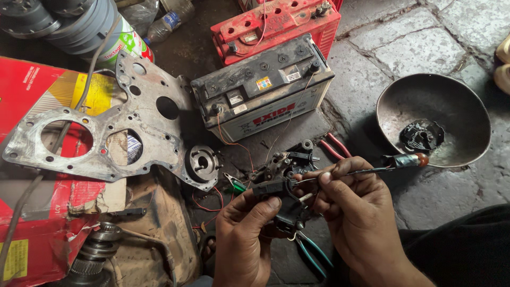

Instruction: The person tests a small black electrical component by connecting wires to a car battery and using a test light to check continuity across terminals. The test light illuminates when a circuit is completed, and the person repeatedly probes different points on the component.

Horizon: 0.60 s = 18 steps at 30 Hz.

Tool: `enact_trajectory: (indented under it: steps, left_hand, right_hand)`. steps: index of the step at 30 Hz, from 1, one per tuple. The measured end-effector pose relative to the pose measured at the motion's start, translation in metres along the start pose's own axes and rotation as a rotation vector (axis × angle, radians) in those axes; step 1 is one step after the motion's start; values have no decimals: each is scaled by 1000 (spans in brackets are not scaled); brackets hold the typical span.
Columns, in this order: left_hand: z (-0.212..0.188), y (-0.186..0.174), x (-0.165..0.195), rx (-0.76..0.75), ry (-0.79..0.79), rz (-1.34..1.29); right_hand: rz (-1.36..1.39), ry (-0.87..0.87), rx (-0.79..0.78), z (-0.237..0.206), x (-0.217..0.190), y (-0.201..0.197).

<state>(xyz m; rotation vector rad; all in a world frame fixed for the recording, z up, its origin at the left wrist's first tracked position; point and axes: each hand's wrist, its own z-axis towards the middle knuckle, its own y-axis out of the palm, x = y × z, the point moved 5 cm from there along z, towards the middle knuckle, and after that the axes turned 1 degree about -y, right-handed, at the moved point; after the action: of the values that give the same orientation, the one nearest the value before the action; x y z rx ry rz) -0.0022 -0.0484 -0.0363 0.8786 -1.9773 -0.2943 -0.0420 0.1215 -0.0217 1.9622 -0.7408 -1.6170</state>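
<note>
A car battery [264, 87] sits at twelve o'clock from the hands, a second battery [276, 24] behind it. A gasket plate [114, 125] lies at ten o'clock on a cardboard box [32, 85]. At two o'clock, a metal bowl [451, 103] holds a small part [421, 135].

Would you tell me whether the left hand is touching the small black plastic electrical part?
Touching: the head view shows the left hand with thumb and fingers wrapped on the small black plastic electrical part.

stone floor [425, 48] | black battery [263, 87] | metal bowl [457, 106] | steel plate [114, 125]
</note>
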Motion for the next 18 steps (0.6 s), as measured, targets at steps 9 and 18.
enact_trajectory:
  steps: [9,18]
  left_hand:
    - [-1,1,2,9,28,45]
    - [-2,4,4,-1,33,39]
  right_hand:
    - [-10,-5,23,0,0,1]
    - [-56,26,102,-1,2,-2]
